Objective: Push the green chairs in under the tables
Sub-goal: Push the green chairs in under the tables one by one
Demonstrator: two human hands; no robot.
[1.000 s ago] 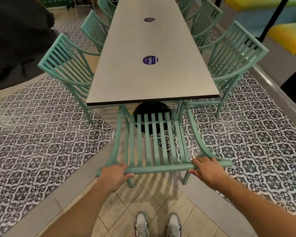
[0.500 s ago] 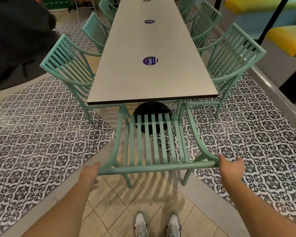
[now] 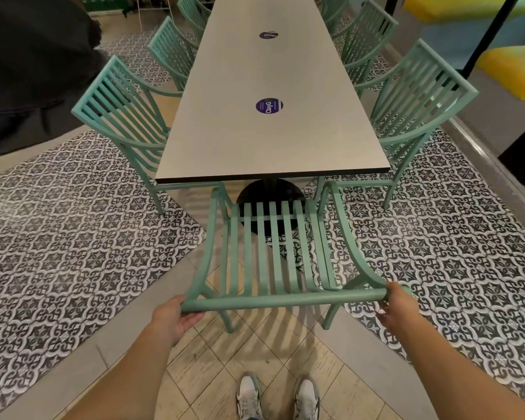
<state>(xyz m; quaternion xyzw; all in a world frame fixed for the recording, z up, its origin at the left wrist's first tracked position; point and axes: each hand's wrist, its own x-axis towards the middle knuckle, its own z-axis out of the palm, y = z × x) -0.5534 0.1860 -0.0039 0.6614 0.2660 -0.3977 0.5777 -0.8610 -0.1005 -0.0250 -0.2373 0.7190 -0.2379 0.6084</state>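
Observation:
A green slatted chair (image 3: pixel 273 253) stands at the near end of the long grey table (image 3: pixel 273 140), facing it. Its armrest fronts reach the table's edge, while its back is well out from the table. My left hand (image 3: pixel 172 318) wraps the left end of the chair's top rail (image 3: pixel 285 298), fingers curled under it. At the rail's right end my right hand (image 3: pixel 399 309) holds on the same way. More green chairs line both long sides, the nearest at the left (image 3: pixel 125 122) and at the right (image 3: pixel 419 98), with their seats tucked under the table.
The table's black round base (image 3: pixel 270 195) sits just ahead of the chair. Patterned tile floor (image 3: pixel 73 237) spreads left and right; I stand on plain beige tiles (image 3: pixel 255 353). A dark bulk (image 3: pixel 28 56) fills the far left. Yellow benches (image 3: pixel 515 68) and a black post (image 3: pixel 491 28) stand at right.
One second ago both hands gripped the rail nearer its middle. Half a second ago they were off it and spread apart. Now they hold the rail at its two ends.

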